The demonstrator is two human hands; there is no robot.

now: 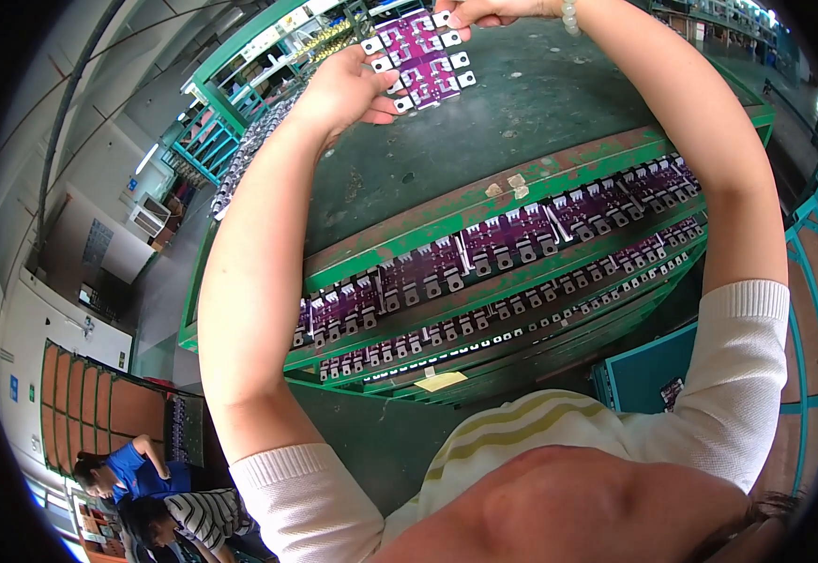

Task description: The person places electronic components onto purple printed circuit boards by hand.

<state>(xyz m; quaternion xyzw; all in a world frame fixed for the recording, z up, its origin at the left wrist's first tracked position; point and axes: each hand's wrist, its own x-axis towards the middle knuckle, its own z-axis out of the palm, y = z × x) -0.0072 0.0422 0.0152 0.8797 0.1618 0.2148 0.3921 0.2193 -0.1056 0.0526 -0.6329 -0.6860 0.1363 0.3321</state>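
Up at the top of the head view I hold a purple circuit board (418,58) with silver metal tabs along both sides. My left hand (348,89) grips its left edge, thumb on the front and fingers behind. My right hand (489,11) pinches its upper right corner; part of that hand is cut off by the picture's top edge. The board is raised above the dark green top (484,113) of a rack. Rows of similar purple boards (512,235) stand on the rack's shelves below, between my forearms.
The rack's chipped green front rail (484,202) runs below my hands. More metal parts (249,155) line its left side. A yellow paper (441,382) lies low on the rack. A teal bin (648,371) stands by my right elbow. Two people (146,479) bend over at the lower left.
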